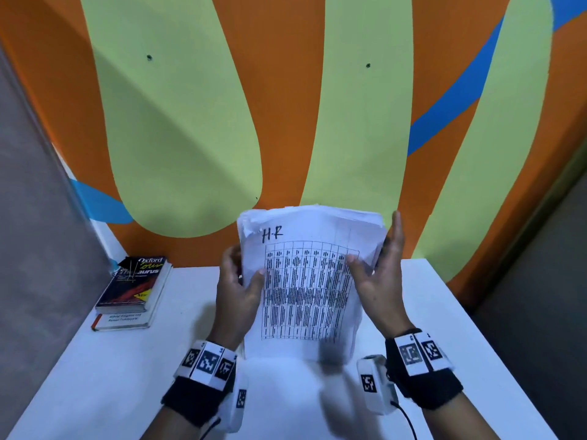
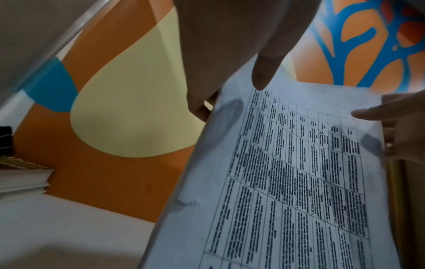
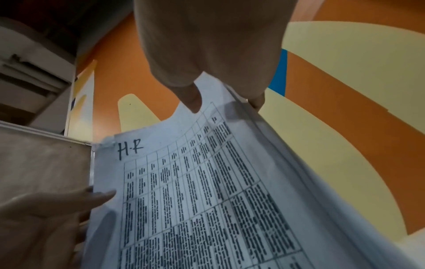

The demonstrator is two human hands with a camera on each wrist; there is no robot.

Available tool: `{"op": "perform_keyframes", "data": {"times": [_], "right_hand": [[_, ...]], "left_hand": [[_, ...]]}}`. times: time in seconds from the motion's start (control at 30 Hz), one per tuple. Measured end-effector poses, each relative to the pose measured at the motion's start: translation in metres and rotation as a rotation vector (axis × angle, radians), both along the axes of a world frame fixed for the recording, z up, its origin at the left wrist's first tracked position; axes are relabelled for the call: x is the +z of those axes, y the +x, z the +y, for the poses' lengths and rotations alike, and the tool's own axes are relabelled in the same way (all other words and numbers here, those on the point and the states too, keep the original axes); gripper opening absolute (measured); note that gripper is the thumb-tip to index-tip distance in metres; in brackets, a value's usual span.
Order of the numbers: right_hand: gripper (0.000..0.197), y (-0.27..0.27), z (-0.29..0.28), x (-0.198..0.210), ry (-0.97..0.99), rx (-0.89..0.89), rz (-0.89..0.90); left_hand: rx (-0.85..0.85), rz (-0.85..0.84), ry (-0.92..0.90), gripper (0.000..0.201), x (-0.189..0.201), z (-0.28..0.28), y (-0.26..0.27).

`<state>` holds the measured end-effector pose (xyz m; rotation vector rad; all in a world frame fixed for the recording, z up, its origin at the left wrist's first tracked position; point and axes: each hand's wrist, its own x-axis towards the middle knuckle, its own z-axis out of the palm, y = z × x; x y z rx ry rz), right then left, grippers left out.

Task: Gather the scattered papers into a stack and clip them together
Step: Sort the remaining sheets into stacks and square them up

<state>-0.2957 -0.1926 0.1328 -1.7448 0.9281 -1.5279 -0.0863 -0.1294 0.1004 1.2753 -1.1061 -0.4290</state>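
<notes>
Paper stack (image 1: 308,281) stands upright at frame centre, bottom edge at the white table (image 1: 444,312), top edges uneven; left hand (image 1: 236,292) pinches its left edge, thumb on the front, while right hand (image 1: 378,274) holds the right edge with thumb on the front sheet and fingers straight behind. Top sheet reads handwritten "H.R" above a printed grid, cell text illegible. Two stacked books (image 1: 133,293) lie middle left, upper cover reading "Oxford"; bare tabletop either side; orange, green and blue wall (image 1: 286,106) behind.
</notes>
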Motion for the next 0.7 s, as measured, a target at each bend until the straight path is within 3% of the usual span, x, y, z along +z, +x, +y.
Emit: {"op": "perform_keyframes", "data": {"times": [0.07,0.2,0.27,0.37,0.43,0.53,0.6,0.7], "right_hand": [[0.081,-0.003,-0.002,0.005,-0.112,-0.063,0.124],[0.044,-0.006,-0.003,0.026,-0.205,-0.068,0.186],[0.043,-0.012,-0.006,0.023,-0.144,-0.074,0.102],[0.048,-0.017,-0.003,0.004,0.105,0.029,-0.073],[0.025,-0.015,0.000,-0.012,0.202,0.061,-0.044],[0.008,-0.007,0.006,-0.013,0.140,-0.021,-0.025],[0.022,-0.005,0.008,-0.004,0.069,-0.017,-0.052],[0.046,-0.007,0.004,-0.007,0.127,0.059,-0.032]], "left_hand": [[0.001,0.005,0.006,0.042,0.000,0.000,-0.004],[0.003,0.051,0.006,0.035,0.001,0.000,-0.007],[-0.022,0.055,0.033,0.031,-0.004,0.000,-0.006],[-0.031,0.058,0.059,0.030,-0.009,0.001,-0.006],[-0.021,0.061,0.060,0.025,-0.006,0.002,-0.010],[0.006,0.030,-0.002,0.030,0.007,0.004,-0.016],[0.026,0.039,-0.049,0.032,0.015,0.003,-0.015],[0.055,0.029,-0.016,0.034,0.011,-0.001,-0.008]]}}
